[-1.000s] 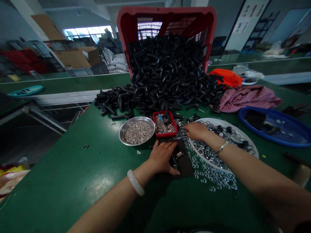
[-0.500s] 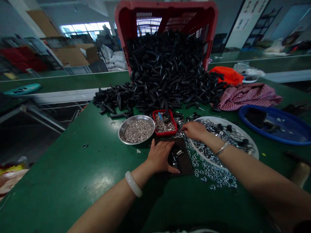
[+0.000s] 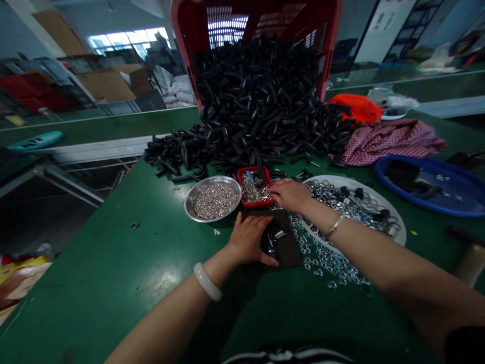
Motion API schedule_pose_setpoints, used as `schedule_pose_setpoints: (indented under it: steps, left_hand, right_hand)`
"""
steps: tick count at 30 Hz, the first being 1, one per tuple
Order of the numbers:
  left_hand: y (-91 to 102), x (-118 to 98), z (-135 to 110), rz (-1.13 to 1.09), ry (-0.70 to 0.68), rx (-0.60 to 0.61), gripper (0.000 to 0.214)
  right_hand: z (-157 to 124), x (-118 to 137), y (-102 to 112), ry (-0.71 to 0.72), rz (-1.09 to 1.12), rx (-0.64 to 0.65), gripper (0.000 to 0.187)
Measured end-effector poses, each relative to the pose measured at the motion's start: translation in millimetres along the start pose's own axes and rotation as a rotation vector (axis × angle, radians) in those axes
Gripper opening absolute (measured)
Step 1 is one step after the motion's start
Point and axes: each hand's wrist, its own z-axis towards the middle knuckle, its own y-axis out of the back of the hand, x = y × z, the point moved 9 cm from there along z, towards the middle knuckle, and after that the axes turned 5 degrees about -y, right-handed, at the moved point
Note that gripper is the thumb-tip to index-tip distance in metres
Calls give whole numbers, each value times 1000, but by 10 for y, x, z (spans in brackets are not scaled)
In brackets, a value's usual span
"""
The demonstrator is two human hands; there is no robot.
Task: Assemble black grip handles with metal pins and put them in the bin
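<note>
My left hand (image 3: 250, 236) rests on a dark square pad (image 3: 291, 253), its fingers stretched out and the thumb spread apart. Beside the thumb, on the pad, lie a small metal spring (image 3: 279, 234) and a black-and-metal part (image 3: 271, 246); the palm hides some of the pad. My right hand (image 3: 291, 195) is at the right rim of a red tray (image 3: 257, 205) of small metal pins. Its fingers are bent together, and whatever is between the tips is hidden. A metal bowl (image 3: 187, 205) filled with small silvery pieces stands left of the tray.
A red crate (image 3: 333, 45) spills black curved handles (image 3: 257, 111) across the back. At right are a white oval tray (image 3: 401, 232) of metal rings and parts, loose nuts (image 3: 341, 270), a blue tray (image 3: 454, 202), a checked cloth (image 3: 394, 144) and a hammer (image 3: 470, 263).
My right hand has shifted left and slightly away from me, from the loose rings beside the white tray to the red tray's rim. The left hand stays on the pad. The view has tilted slightly.
</note>
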Motion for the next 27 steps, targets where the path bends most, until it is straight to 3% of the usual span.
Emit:
schedule_pose_setpoints:
  steps: [5,9,14,17,20,23,27]
  left_hand:
    - [21,-16,-4,-19,-3,10,109]
    - [-2,-10,1,-14,-4,18,111]
    - [4,-26,-37,-12,-1,-18,112]
    - [102,-37,-42,-104,-31,-49,114]
    - [366,157,50,-321,49,-238,87]
    - [570,577,186,-583,295,-499,49]
    - [469,845,457,-884,487,-501,21]
  right_hand:
    - [398,277,-39,-14,21,153,23]
    - [587,358,-96,-15,90,163,25]
    - [534,241,-102,11,282,95,18]
    - [490,75,-62,2,465,28,16]
    - [457,-10,-80,21,690,23,18]
    - [421,1,-101,58,883,30,22]
    - [386,19,-69,68,1093,-16,26]
